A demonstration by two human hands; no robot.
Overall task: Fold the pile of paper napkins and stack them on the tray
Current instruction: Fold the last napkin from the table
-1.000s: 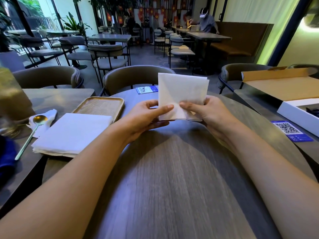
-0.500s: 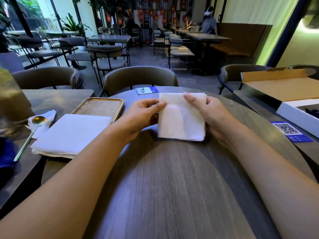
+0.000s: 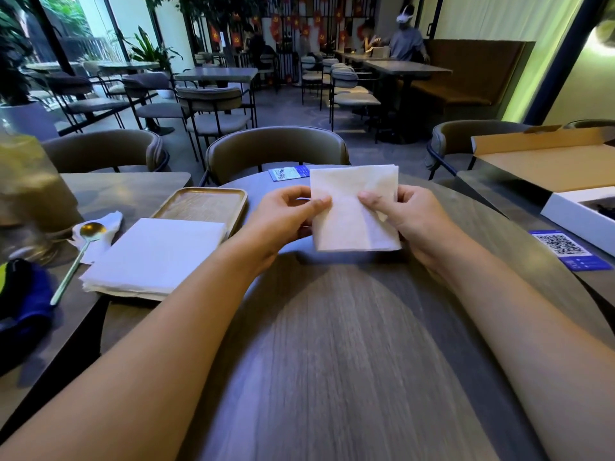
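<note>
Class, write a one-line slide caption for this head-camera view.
Both hands, left hand and right hand, pinch a napkin beside the tray.

QR codes on two blue cards (image 3: 565,249); their lettering too small to read.

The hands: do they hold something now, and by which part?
Both hold one paper napkin: left hand pinches its left edge, right hand its right edge.

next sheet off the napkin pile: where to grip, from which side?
Pinch the top sheet's near right corner on the napkin pile, coming from the right with the left hand. The tray crowds the far edge and the spoon lies along the left.
</note>
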